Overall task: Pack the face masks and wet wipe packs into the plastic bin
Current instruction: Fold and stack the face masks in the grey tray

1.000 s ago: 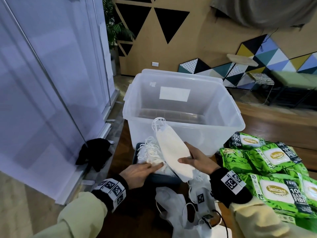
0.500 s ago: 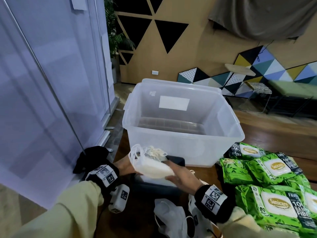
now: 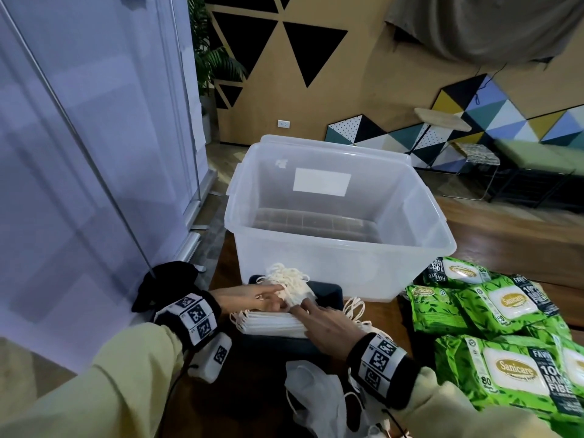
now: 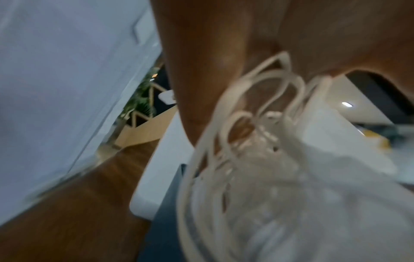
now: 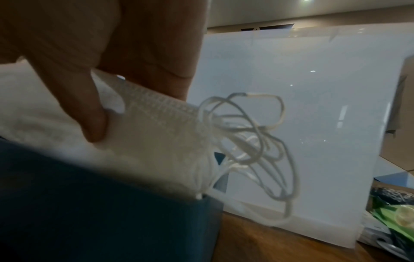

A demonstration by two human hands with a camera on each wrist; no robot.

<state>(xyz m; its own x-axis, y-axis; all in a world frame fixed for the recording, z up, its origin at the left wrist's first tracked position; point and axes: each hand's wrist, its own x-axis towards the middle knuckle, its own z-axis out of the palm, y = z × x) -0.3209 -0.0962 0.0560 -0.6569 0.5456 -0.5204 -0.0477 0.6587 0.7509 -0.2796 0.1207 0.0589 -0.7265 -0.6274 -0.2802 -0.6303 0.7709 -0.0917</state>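
A clear plastic bin (image 3: 316,276) stands with nothing in it on the wooden table. Right in front of it, a dark blue box (image 3: 327,295) holds a flat stack of white face masks (image 3: 268,324). Both hands grip a smaller bundle of masks (image 3: 297,295) just above that stack. My left hand (image 3: 271,295) holds its left end, where the ear loops (image 4: 246,124) bunch up. My right hand (image 3: 303,308) pinches the bundle (image 5: 156,133), thumb on its side. Green wet wipe packs (image 3: 505,305) lie at the right.
More loose masks (image 3: 316,396) lie on the table near me, between my wrists. A black cloth (image 3: 170,279) lies on the floor by the glass wall at the left. The bin wall (image 5: 313,106) rises just beyond the box.
One second ago my right hand held a single mask upright. Both hands then lifted a bundle of masks, and now it is lower, over the stack in the dark box.
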